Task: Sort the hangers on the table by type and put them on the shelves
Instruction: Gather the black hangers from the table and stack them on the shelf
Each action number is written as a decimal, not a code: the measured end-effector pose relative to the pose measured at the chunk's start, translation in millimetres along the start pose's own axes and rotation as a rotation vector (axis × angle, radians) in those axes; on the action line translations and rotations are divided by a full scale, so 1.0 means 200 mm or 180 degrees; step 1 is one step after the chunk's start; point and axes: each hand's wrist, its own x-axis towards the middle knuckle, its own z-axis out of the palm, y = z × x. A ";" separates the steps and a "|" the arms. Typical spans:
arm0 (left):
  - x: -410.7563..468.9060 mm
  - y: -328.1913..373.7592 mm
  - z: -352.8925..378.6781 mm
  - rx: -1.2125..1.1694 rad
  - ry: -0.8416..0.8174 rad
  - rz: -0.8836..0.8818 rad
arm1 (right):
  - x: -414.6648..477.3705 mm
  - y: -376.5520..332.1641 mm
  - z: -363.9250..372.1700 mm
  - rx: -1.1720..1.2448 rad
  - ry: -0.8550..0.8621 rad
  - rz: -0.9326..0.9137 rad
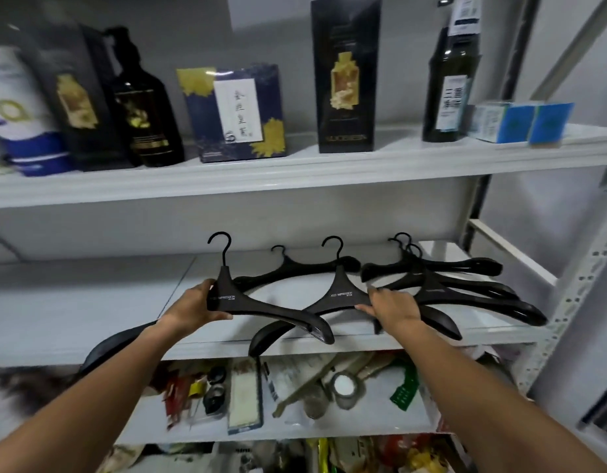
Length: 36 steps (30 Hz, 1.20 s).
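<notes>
Two black hangers are in our hands at the front edge of the middle shelf [73, 302]; our left hand [192, 307] grips the left hanger [233, 298] by its neck; our right hand [392, 307] pinches the right hanger [339, 295] at its shoulder; a pile [466, 285] of like hangers lies toward the shelf's right end. The risk, we judge: both held hangers overhang the front edge with arms crossed, so letting one go early could tip it into the clutter [295, 394] below; the hooks may also snag the pile.
</notes>
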 end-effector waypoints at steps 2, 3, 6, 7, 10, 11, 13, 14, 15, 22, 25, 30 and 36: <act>0.03 -0.07 -0.05 0.0012 0.0023 -0.0039 | 0.09 -0.09 0.00 -0.0050 0.0069 -0.0085; 0.06 -0.11 -0.07 -0.0018 0.0023 -0.0050 | 0.15 -0.14 0.00 -0.0031 0.0045 -0.0110; 0.16 -0.21 -0.13 -0.0219 0.0027 -0.0045 | 0.35 -0.29 0.01 0.0033 -0.0117 -0.0165; 0.20 -0.23 -0.14 -0.0257 0.0019 -0.0042 | 0.40 -0.33 0.02 0.0027 -0.0168 -0.0177; 0.34 -0.31 -0.16 -0.0222 -0.0016 -0.0067 | 0.57 -0.44 0.07 0.0132 -0.0405 -0.0111; 0.39 -0.34 -0.15 -0.0187 -0.0035 -0.0059 | 0.62 -0.46 0.08 0.0177 -0.0482 -0.0092; 0.46 -0.39 -0.14 -0.0148 -0.0095 -0.0035 | 0.69 -0.49 0.11 0.0221 -0.0520 -0.0103; 0.49 -0.41 -0.12 -0.0127 -0.0139 -0.0030 | 0.72 -0.50 0.13 0.0231 -0.0500 -0.0125; 0.52 -0.43 -0.11 -0.0106 -0.0193 -0.0028 | 0.75 -0.51 0.14 0.0237 -0.0493 -0.0147; 0.65 -0.46 -0.06 -0.0094 -0.0326 -0.0019 | 0.88 -0.52 0.26 0.0021 -0.0761 -0.0174; 0.68 -0.43 -0.04 -0.0100 -0.0358 -0.0035 | 0.91 -0.49 0.30 0.0197 -0.0822 -0.0055; 0.69 -0.36 0.02 -0.0122 -0.0376 -0.0072 | 0.95 -0.49 0.31 0.0362 -0.0830 -0.0040; 0.66 -0.29 0.11 0.0031 -0.0477 -0.0134 | 0.93 -0.49 0.35 0.0368 -0.0861 -0.0084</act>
